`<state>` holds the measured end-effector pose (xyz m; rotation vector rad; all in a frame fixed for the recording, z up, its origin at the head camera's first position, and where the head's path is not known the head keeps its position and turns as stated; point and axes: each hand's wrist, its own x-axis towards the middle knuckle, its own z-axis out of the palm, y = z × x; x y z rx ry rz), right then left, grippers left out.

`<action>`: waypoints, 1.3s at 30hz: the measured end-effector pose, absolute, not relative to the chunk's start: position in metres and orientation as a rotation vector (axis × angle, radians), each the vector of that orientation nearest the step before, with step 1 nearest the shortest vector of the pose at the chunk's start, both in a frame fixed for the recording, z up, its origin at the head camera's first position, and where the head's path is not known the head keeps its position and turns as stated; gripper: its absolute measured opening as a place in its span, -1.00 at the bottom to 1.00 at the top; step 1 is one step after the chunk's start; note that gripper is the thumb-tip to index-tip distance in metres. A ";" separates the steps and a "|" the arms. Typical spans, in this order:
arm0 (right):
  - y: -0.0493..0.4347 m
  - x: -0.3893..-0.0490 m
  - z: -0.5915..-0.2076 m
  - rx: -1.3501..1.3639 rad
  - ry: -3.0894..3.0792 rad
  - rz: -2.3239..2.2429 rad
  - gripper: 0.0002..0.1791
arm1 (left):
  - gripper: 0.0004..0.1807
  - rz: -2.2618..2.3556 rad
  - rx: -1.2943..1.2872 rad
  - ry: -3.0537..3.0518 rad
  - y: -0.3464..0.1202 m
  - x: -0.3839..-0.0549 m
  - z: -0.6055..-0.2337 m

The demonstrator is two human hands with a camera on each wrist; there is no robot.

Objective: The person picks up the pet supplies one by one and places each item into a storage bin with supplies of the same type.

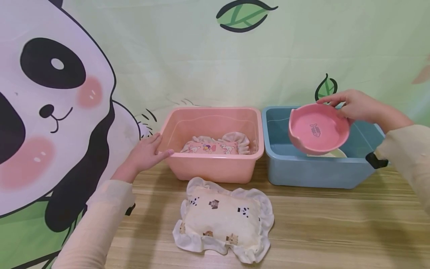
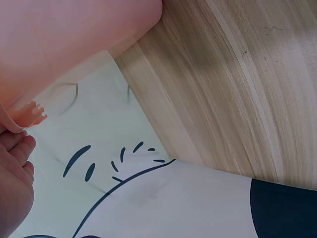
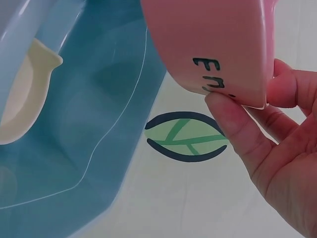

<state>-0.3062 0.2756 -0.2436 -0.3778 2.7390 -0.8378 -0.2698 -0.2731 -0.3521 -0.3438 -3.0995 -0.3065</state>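
Note:
My right hand [image 1: 357, 106] pinches the rim of a pink ceramic bowl [image 1: 318, 127], with the thumb on its outer side in the right wrist view. The bowl is tilted above the blue bin [image 1: 319, 172]; a fish print marks its inside, and dark letters its outside. Below it, a cream bowl [image 3: 25, 94] with a pointed rim lies in the blue bin, partly hidden in the head view. My left hand [image 1: 144, 153] rests at the left front corner of the pink bin [image 1: 211, 168], thumb spread over the rim. Inside that bin is a pink frilled pillow [image 1: 209, 147].
A cream frilled pillow [image 1: 223, 218] with animal prints lies on the wooden table [image 1: 319, 220] in front of the bins. Behind them hangs a green cloth backdrop [image 1: 168, 56] with leaves and a large panda printed on it.

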 end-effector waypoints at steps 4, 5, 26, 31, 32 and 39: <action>0.273 -0.308 -0.244 -0.387 2.744 -0.818 -0.43 | -0.03 -0.317 -0.344 -3.086 -0.273 -0.270 -0.353; 0.273 -0.309 -0.243 -0.389 2.744 -0.812 -0.43 | -0.03 -0.319 -0.342 -3.082 -0.273 -0.270 -0.353; 0.265 -0.325 -0.252 -0.383 2.747 -0.757 -0.41 | -0.03 -0.318 -0.317 -3.102 -0.273 -0.270 -0.353; 0.264 -0.326 -0.253 -0.375 2.753 -0.744 -0.40 | 0.01 -0.314 -0.307 -3.120 -0.273 -0.270 -0.353; 0.264 -0.327 -0.254 -0.376 2.753 -0.742 -0.40 | 0.02 -0.313 -0.308 -3.123 -0.273 -0.270 -0.353; 0.262 -0.329 -0.256 -0.385 2.767 -0.718 -0.41 | -0.01 -0.326 -0.305 -3.118 -0.273 -0.270 -0.352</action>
